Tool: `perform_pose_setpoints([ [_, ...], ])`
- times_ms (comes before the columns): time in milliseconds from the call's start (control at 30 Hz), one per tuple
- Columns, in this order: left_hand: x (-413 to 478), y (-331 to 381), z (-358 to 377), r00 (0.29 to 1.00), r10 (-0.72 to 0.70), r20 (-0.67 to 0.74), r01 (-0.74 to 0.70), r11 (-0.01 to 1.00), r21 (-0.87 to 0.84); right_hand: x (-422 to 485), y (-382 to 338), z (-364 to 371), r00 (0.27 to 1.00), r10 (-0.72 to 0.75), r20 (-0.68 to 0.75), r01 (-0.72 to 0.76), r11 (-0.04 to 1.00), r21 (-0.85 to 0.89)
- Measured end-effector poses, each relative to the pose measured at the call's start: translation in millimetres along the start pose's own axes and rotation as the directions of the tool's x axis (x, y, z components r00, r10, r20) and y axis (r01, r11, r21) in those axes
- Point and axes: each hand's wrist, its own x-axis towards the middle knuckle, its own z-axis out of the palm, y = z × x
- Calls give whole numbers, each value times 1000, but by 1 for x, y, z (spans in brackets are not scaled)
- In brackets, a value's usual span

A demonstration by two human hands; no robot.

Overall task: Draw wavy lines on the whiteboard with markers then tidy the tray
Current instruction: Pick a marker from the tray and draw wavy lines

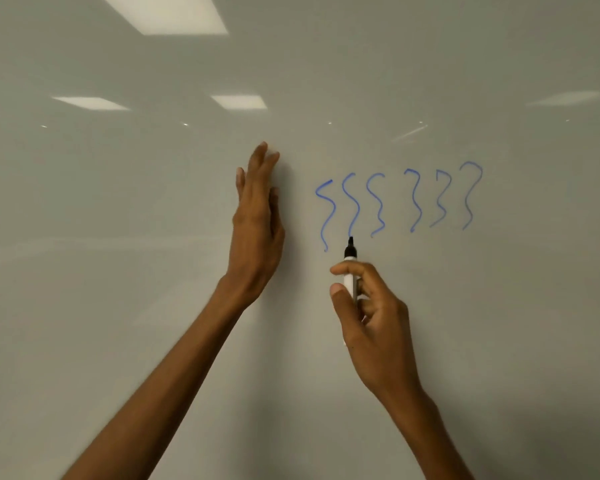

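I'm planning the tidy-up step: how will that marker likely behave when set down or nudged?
The marker looks straight and rigid with a round barrel, so it probably stays stiff but may roll when laid flat. The right hand holds it with thumb and fingertips alone, suggesting it is light. Its uncapped tip would likely mark whatever it touches.

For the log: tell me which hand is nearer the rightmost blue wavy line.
Right. The right hand, gripping the marker, is below and left of the rightmost wavy line; the left hand, fingers straight, is farther left, beyond the leftmost line.
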Motion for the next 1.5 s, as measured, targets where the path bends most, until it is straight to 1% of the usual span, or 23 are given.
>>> perform_pose_setpoints([
  [100,-4,-7,10,998,52,28,-55,994,96,-3,13,4,999,36,-26,-38,995,-94],
  [200,-4,-8,17,998,60,-20,-56,983,173,5,16,2,998,25,-51,-36,975,-218],
  [267,-3,-5,19,997,63,-40,-53,976,211,10,15,1,999,11,-42,-22,965,-262],
  [433,-6,-2,18,997,76,-23,-66,957,283,14,12,0,993,36,-112,-65,962,-266],
  [600,-19,-5,13,997,77,-14,-68,939,337,14,18,4,980,-52,-190,-12,947,-321],
  [700,-25,-6,14,998,61,-5,-56,941,333,8,23,4,962,-17,-271,-65,954,-292],
  [800,-27,-5,15,999,41,-18,-33,940,340,-8,25,8,965,-10,-263,-72,952,-298],
  [933,-44,-1,18,1000,-4,-17,10,939,344,-23,38,7,954,68,-293,-152,949,-275],
  [1067,-59,2,19,999,-33,6,29,942,334,-34,30,6,970,66,-233,-131,952,-277],
  [1200,-58,2,19,999,-42,6,37,942,333,3,25,-16,927,32,-374,-123,967,-222],
  [1267,-59,2,19,999,-49,2,46,941,334,14,22,-17,933,12,-360,-104,966,-236],
  [1333,-60,2,20,999,-51,3,47,942,332,11,20,-15,944,-33,-329,-73,950,-305],
  [1367,-61,2,20,999,-48,3,45,942,333,8,23,-17,939,-36,-342,-78,947,-312],
  [1433,-63,0,20,999,-45,0,42,940,337,0,30,-22,914,8,-406,-128,955,-269],
  [1500,-63,-1,20,999,-39,-2,37,939,342,-14,35,-20,911,53,-410,-183,941,-285],
])
